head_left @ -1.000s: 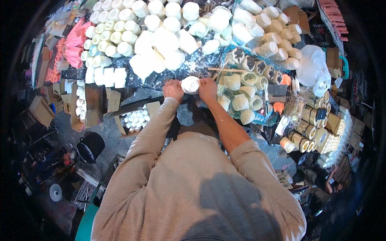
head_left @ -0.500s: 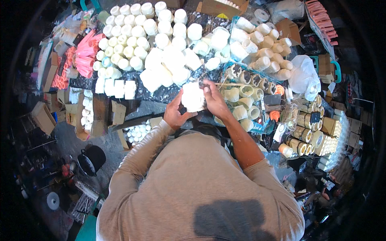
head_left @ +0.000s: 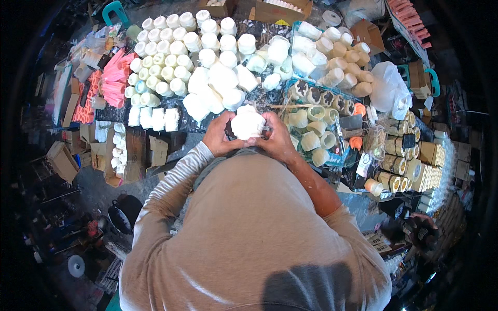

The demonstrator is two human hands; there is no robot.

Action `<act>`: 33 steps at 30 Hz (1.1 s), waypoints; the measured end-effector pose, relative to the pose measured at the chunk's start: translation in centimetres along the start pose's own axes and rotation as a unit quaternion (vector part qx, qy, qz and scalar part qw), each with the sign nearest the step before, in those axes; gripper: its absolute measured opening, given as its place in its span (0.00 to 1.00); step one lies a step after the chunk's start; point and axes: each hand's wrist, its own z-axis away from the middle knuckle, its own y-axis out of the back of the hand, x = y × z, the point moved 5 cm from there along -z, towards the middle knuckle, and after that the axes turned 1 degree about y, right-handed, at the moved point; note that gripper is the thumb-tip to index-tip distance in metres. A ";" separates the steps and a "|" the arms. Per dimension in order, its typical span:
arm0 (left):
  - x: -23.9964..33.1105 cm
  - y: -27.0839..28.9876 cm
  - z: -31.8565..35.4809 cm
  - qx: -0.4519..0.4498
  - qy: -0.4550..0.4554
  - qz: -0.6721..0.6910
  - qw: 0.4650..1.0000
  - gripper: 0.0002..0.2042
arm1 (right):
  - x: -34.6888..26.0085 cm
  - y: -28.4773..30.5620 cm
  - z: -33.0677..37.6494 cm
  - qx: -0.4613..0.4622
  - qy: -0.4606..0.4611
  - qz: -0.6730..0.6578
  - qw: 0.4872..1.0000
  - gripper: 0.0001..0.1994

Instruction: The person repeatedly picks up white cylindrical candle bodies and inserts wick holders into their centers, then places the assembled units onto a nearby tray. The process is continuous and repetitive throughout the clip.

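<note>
Close in front of my body I hold a bright white, rounded, wax-like piece with a lobed outline. My left hand grips its left side, thumb stretched along the lower edge. My right hand wraps the right side, its thumb meeting the near edge. Strong glare hides the surface detail of the piece. Just beyond it on the table lies a heap of larger white pieces, with rows of white cup-shaped pieces farther off.
Right of my hands stands a tray of hollow cream cups, with a thin stick across it. Pink tubes lie at the table's left. An open carton with white pieces stands below. A black pot sits on the floor.
Both hands have drawn the white piece nearer to my body, and it has been turned. My right hand has moved down, its thumb now on the near edge. The view has shifted slightly.
</note>
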 end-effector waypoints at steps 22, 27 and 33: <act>-2.0 -1.9 0.2 -0.050 0.060 0.014 0.997 0.34 | 5.1 -0.8 -0.1 -0.176 -0.091 0.016 0.980 0.49; -1.8 -3.3 -0.6 -0.018 -0.032 0.090 0.995 0.49 | 5.4 -0.6 -0.9 -0.019 0.007 -0.022 1.000 0.39; -3.3 -5.5 -1.4 0.012 0.038 0.393 0.919 0.36 | 3.4 0.8 -1.3 0.123 0.210 0.025 0.970 0.32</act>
